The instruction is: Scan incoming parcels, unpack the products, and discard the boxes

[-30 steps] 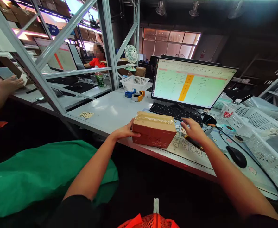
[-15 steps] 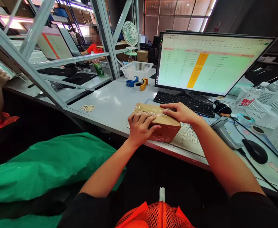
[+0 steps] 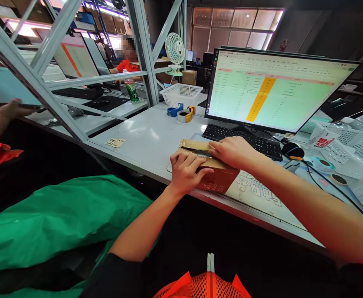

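Note:
A small brown cardboard box [image 3: 220, 182] sits at the front edge of the desk, with printed text on its near side. A dark gap shows along its taped top seam. My left hand [image 3: 184, 171] grips the box's left part, its fingers curled over the top and its thumb on the near side. Bent over the top from the right is my right hand [image 3: 232, 150], its fingers at the gap and on a top flap [image 3: 197, 145]. What lies inside the box cannot be made out.
Behind the box stand a keyboard [image 3: 262, 147] and a monitor [image 3: 277, 91]. Tape dispensers [image 3: 185, 114] and a white basket [image 3: 181, 94] are farther back. White baskets [image 3: 345, 140] fill the right side. A metal frame [image 3: 97, 79] rises at left, near another person's hand [image 3: 12, 109].
A dark gap has opened in the box's top seam. My right hand has closed in on the seam, its forearm swung outward. The other person's hand at left has moved lower.

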The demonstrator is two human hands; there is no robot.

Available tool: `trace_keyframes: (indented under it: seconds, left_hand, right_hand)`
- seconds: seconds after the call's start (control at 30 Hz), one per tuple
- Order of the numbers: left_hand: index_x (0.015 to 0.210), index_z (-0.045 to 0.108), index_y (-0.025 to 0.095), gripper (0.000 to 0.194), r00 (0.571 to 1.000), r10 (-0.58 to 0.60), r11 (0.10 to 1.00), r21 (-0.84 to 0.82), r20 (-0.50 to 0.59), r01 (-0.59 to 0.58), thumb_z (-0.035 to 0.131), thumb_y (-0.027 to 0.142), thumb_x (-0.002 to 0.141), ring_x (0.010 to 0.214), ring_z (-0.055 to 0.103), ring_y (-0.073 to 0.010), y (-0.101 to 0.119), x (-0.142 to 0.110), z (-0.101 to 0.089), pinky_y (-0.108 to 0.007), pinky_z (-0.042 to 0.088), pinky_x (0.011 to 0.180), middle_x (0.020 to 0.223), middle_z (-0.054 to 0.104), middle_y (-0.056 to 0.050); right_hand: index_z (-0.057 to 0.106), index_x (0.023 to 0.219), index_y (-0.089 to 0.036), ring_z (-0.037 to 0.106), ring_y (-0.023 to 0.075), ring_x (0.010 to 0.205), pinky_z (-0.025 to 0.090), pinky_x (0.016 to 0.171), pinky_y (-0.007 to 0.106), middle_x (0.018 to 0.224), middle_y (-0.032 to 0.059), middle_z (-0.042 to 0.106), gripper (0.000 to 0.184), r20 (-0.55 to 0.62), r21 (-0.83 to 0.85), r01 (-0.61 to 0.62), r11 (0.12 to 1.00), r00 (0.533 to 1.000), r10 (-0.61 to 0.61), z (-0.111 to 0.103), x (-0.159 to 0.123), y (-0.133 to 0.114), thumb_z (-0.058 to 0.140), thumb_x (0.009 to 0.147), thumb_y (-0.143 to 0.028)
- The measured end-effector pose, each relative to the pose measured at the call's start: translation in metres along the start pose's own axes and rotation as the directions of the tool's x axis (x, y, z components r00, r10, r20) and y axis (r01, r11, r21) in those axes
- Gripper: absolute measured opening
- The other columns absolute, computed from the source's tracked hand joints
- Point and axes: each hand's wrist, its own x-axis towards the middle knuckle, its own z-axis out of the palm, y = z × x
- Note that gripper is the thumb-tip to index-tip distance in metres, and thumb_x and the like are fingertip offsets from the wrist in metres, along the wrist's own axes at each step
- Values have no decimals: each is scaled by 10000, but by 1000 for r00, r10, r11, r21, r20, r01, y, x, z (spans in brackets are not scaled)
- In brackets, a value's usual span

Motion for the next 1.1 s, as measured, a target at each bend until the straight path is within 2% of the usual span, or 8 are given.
trace_keyframes:
  seconds: [0.17,0.37,0.5,0.67,0.77,0.83,0.97,1.1]
  left_hand:
    - [1046,796,274,349,998,-10,1000,22,-56,11,653,592,1032,1006,621,-293,2,8,3,-514,346,1028,1004,803,-63]
    - [1079,798,271,298,996,51,997,59,-73,-47,693,543,1021,1061,637,-305,16,-11,-6,-512,354,1024,1073,816,-78]
    - [1137,796,258,317,985,118,988,82,129,-129,649,522,1043,1119,645,-325,16,6,-35,-499,404,1006,1133,807,-97]
    - [1195,784,251,332,788,104,988,28,607,-152,721,468,952,1156,690,-328,15,93,-71,-411,495,959,1260,780,-101]
    - [1080,775,224,371,685,21,983,111,729,-148,821,496,832,999,720,-330,29,123,-80,-372,520,824,1099,800,-109]
    - [1001,741,225,310,729,18,966,176,684,-189,817,473,831,974,713,-338,42,114,-81,-375,516,784,1057,789,-116]
    - [951,668,230,111,878,65,907,339,474,-250,582,170,917,922,712,-330,57,41,-81,-395,509,756,979,757,-124]
    - [982,643,233,100,839,101,955,184,535,-232,550,270,982,867,731,-299,52,11,-93,-378,526,734,935,752,-93]
  right_hand:
    - [732,1260,-187,741,342,1077,497,888,395,1139,183,782,555,-61,-25,-105,994,993,103,0,8,6,294,1162,-514]
    - [665,1411,-158,676,353,1261,484,1021,427,1340,222,725,505,-151,201,-289,936,935,321,6,31,20,326,1154,-430]
    - [782,1259,-169,701,315,1228,500,993,359,1355,193,741,463,17,338,-305,890,948,318,22,49,33,454,1122,-464]
    - [832,1195,-158,746,264,1096,514,870,291,1251,165,793,528,112,409,-313,857,949,293,41,57,42,472,1107,-535]
    - [814,1264,-159,743,278,1104,522,880,303,1274,177,785,605,105,450,-317,835,947,303,41,55,43,543,1050,-657]
    - [793,1308,-164,742,292,1113,531,896,320,1299,191,774,651,92,478,-318,819,945,313,39,54,43,605,998,-704]
    - [772,1338,-170,740,310,1119,549,914,363,1387,220,728,690,58,538,-305,786,943,327,38,53,42,648,953,-730]
    - [768,1324,-161,729,341,1142,548,951,411,1373,239,727,703,38,590,-290,753,942,332,40,55,42,664,936,-738]
